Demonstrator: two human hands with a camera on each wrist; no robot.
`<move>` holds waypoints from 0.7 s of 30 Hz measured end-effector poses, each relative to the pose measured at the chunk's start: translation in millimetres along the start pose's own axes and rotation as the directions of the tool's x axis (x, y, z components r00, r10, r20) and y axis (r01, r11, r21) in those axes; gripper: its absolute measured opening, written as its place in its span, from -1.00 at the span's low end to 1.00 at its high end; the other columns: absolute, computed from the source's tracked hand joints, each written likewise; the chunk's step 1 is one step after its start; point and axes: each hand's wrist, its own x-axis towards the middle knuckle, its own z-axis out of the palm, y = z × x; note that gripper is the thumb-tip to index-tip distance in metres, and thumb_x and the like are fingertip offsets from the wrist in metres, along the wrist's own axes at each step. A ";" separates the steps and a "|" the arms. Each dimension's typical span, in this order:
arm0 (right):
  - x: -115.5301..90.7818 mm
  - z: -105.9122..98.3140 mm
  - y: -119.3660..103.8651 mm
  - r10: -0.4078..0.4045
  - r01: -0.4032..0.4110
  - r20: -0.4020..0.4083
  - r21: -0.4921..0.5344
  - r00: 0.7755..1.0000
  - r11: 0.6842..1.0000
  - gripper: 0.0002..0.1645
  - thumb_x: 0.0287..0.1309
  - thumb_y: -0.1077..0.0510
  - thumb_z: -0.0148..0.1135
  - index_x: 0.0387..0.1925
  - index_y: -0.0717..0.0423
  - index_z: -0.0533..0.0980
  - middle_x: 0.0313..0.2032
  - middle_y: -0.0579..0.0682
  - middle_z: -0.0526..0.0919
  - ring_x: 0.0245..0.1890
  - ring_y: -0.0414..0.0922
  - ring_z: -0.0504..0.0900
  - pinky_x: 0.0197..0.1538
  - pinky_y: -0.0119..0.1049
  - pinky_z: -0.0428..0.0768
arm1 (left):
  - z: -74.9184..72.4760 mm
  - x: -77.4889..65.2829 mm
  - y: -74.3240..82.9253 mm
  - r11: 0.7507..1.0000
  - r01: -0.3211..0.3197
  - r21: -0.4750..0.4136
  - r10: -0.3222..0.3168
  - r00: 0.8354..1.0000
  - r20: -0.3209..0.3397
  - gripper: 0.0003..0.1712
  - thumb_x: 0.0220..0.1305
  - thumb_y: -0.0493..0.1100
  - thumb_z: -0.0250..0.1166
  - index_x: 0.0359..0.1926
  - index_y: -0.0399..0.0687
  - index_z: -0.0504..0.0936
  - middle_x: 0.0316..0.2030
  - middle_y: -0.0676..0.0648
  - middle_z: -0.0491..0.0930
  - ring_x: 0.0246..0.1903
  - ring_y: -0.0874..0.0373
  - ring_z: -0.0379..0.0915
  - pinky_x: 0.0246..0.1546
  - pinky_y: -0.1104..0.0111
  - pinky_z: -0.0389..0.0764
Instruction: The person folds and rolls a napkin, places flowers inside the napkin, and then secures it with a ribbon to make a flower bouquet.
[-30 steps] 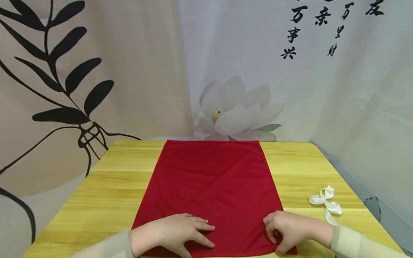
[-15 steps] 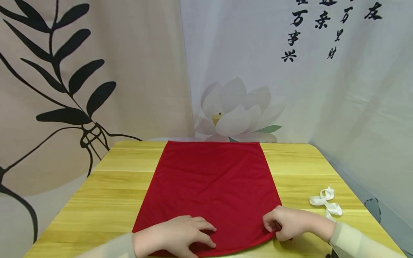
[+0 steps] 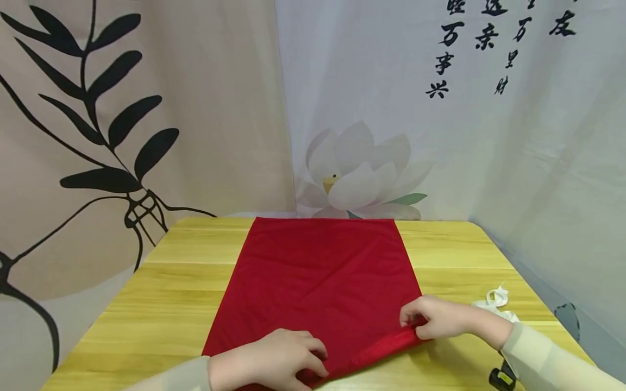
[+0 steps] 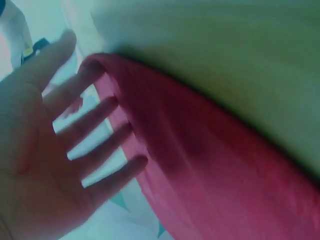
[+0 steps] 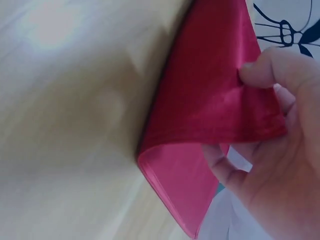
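A red cloth lies spread on the wooden table, its near right part lifted and turned up. My right hand pinches this near right corner between thumb and fingers. In the right wrist view, the thumb of the right hand is on one face of the cloth, and the fingers are behind it. The left hand rests on the near edge, left of the middle. Seen from the left wrist, the left hand has its fingers extended, tips touching the cloth.
A white ribbon lies on the table at the right, partly hidden behind the right forearm. A printed curtain hangs behind the table. A small black device sits under the right wrist.
My right hand has gripped the near right corner and raised it up and away from the front edge, folding it over. The left hand stays nearly in place. The head view has tilted slightly.
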 end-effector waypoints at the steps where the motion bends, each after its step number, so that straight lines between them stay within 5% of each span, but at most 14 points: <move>1: 0.0 -2.0 0.1 0.004 -0.004 -0.003 0.005 1.000 1.000 -0.69 -0.06 0.45 0.14 -0.38 -0.03 0.53 -0.47 -0.33 0.46 -0.46 -0.44 0.31 -0.40 -0.50 0.40 | 0.4 1.2 1.8 1.000 0.019 0.002 -0.019 1.000 -0.013 -0.75 0.18 0.18 0.33 -0.09 0.46 0.71 -0.05 0.28 0.54 -0.08 0.43 0.40 -0.35 0.64 0.37; 9: -4.2 -22.0 -0.2 0.052 -0.049 -0.080 0.038 0.995 0.998 -0.88 0.09 0.29 0.30 -0.40 -0.01 0.60 -0.50 -0.34 0.55 -0.50 -0.43 0.42 -0.43 -0.42 0.50 | 3.5 9.7 13.0 0.984 0.180 -0.014 -0.180 0.982 -0.050 -0.89 0.04 0.11 0.45 -0.33 0.44 0.77 -0.20 0.35 0.55 -0.24 0.41 0.43 -0.45 0.53 0.38; 21: -6.6 -45.9 2.6 0.087 -0.088 -0.139 0.000 0.986 0.996 -0.92 0.14 0.21 0.33 -0.39 -0.07 0.64 -0.52 -0.28 0.61 -0.47 -0.35 0.51 -0.36 -0.34 0.54 | 1.6 11.9 9.3 0.971 0.208 -0.118 -0.219 0.972 -0.090 -0.92 0.10 0.01 0.41 -0.35 0.39 0.77 -0.39 0.46 0.57 -0.38 0.60 0.43 -0.45 0.65 0.37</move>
